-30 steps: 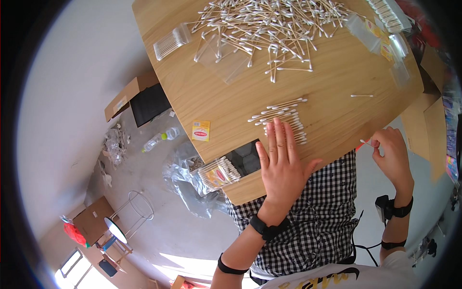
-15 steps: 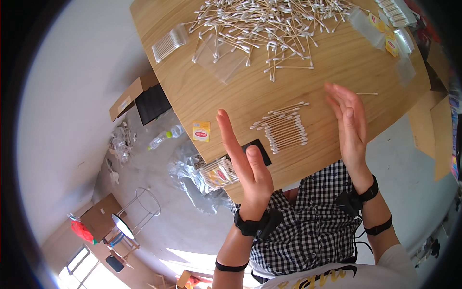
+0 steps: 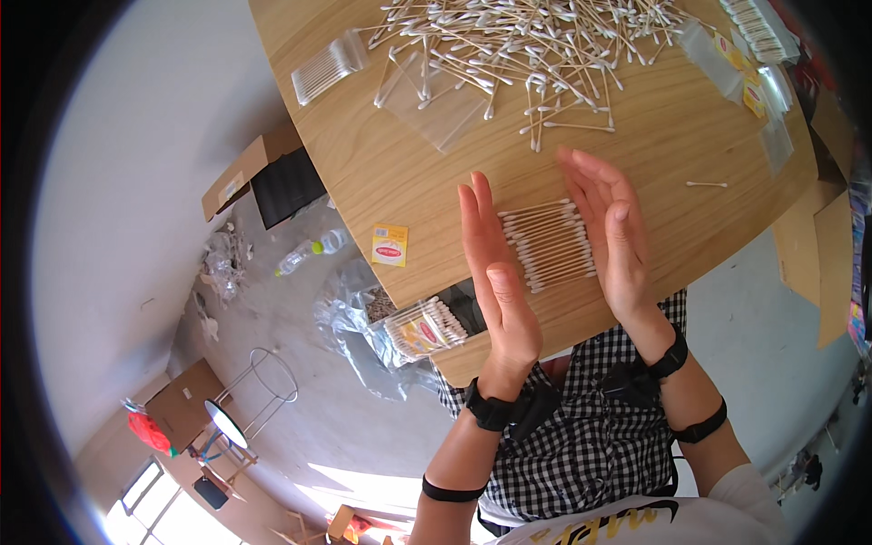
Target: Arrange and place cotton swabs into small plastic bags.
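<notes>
A row of cotton swabs [image 3: 549, 243] lies side by side on the wooden table, their white tips roughly lined up at both ends. My left hand [image 3: 498, 277] stands on edge along the row's left ends, fingers stretched out. Along the right ends is my right hand [image 3: 619, 241], its palm facing the row and its fingers extended. Both hands are open and hold nothing; whether the palms touch the swab tips I cannot tell. Beside my left wrist lies a filled clear pack of swabs [image 3: 425, 329] with a yellow card, next to a black flat object [image 3: 461, 307] partly hidden by that hand.
A big loose heap of cotton swabs [image 3: 536, 45] covers the table's far side. Near it are a clear empty bag [image 3: 436, 109] and a bagged bundle of swabs [image 3: 329, 69]. A yellow card [image 3: 390, 245] lies left; one stray swab [image 3: 707, 184] lies right. More bags [image 3: 713, 64] sit far right.
Both hands have moved inward to the two ends of the swab row. The swabs, uneven and slanted before, now lie in a more even row.
</notes>
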`<state>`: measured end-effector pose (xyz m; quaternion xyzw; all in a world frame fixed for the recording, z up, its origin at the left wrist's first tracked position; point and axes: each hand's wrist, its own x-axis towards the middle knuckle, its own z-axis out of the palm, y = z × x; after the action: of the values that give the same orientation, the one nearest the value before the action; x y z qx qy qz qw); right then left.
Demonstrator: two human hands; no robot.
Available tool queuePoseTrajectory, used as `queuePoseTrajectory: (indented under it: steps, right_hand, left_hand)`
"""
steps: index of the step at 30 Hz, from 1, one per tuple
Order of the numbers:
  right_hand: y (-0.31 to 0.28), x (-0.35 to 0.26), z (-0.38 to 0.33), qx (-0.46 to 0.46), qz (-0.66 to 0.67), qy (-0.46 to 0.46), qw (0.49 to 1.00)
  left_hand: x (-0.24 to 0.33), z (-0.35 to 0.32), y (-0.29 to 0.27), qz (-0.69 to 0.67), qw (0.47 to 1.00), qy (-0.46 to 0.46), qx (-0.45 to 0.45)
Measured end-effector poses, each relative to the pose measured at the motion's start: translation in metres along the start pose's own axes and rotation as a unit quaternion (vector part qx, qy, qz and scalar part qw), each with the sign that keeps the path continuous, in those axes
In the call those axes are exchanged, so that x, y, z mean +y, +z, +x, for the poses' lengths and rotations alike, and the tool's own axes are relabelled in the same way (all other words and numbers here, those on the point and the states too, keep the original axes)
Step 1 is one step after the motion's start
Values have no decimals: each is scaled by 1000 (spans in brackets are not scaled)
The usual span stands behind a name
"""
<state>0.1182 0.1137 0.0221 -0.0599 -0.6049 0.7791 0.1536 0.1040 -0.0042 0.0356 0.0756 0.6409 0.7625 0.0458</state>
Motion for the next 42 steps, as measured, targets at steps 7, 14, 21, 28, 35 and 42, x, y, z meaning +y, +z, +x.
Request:
queuePoseTrajectory:
  steps: [7, 14, 21, 28, 35, 42]
  right_hand:
    - [-23, -9, 4, 33, -68, -41, 996]
    - [-33, -11, -8, 40, -114, -37, 992]
    - [-20, -4, -9, 30, -14, -27, 999]
    - [6, 3, -12, 10, -4, -9, 1000]
    - [-1, 2, -12, 20, 0, -5, 1000]
    - [-23, -11, -13, 41, -97, -57, 993]
  left_hand:
    - [6, 2, -2, 608, 769, 108, -166]
    - [1, -1, 4, 667, 708, 100, -208]
    - [6, 0, -8, 90, 995, 44, 13]
    - [-1, 3, 4, 16, 1000, 0, -18]
    - [0, -2, 1, -44, 997, -8, 66]
    - [15, -10, -22, 120, 988, 73, 63]
